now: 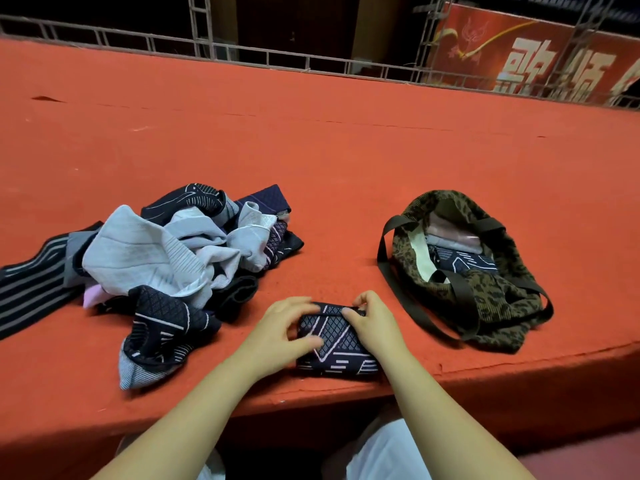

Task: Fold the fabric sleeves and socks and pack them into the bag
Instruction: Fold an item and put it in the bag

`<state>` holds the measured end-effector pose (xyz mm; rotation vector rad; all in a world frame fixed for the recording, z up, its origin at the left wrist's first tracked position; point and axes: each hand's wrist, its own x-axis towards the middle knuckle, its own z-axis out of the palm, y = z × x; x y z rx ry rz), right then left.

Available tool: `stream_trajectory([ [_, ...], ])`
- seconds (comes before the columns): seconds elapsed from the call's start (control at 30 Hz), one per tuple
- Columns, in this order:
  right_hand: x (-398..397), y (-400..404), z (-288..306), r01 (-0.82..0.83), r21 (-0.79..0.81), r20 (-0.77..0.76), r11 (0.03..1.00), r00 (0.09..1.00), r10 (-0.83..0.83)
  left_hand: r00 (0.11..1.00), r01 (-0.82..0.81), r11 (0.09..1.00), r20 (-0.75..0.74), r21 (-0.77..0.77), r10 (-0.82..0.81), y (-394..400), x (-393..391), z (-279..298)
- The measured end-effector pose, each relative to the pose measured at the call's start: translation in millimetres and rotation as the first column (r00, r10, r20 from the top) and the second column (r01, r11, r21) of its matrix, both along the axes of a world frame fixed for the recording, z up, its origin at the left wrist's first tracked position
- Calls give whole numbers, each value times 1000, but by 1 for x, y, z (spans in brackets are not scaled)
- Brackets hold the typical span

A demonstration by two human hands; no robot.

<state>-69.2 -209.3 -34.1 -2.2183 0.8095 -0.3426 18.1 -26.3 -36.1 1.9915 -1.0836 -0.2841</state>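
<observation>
A dark navy patterned fabric sleeve point(337, 344), folded into a small rectangle, lies near the front edge of the red surface. My left hand point(282, 327) grips its left side, fingers curled over the top edge and thumb on the patterned face. My right hand point(372, 318) pinches its upper right corner. To the right stands an open leopard-print bag point(485, 296) with dark straps; folded pieces, one navy and one pale pink, lie inside. A loose pile of sleeves and socks point(166, 258), pale grey and navy, sits to the left.
A striped dark band point(31, 285) trails off the pile to the far left. The red felt-covered platform point(346, 150) stretches far back to a metal railing point(242, 53). A red banner point(540, 53) stands behind at the right. My white-clad lap is below the edge.
</observation>
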Motion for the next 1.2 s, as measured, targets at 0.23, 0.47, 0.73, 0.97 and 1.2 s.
stream_trajectory([
  [0.23, 15, -1, -3, 4, -134, -72, 991, 997, -14, 965, 195, 951, 125, 239, -230, 8, 7, -14],
  [0.47, -31, -2, -1, -165, -240, 228, 957, 948, 221, 957, 193, 935, 154, 299, -247, 6, 10, -17],
  [0.73, -66, 1, -14, -372, -340, -19, 864, 921, 389, 990, 115, 972, 56, 204, -129, -2, 10, -6],
  [0.97, -65, 15, 1, -225, -69, 172, 972, 957, 234, 997, 52, 987, -60, 153, -43, 5, -9, 9],
  [1.2, -48, 21, -1, 55, 108, 236, 993, 969, -80, 971, -221, 969, -68, 107, 229, -15, -21, 5],
])
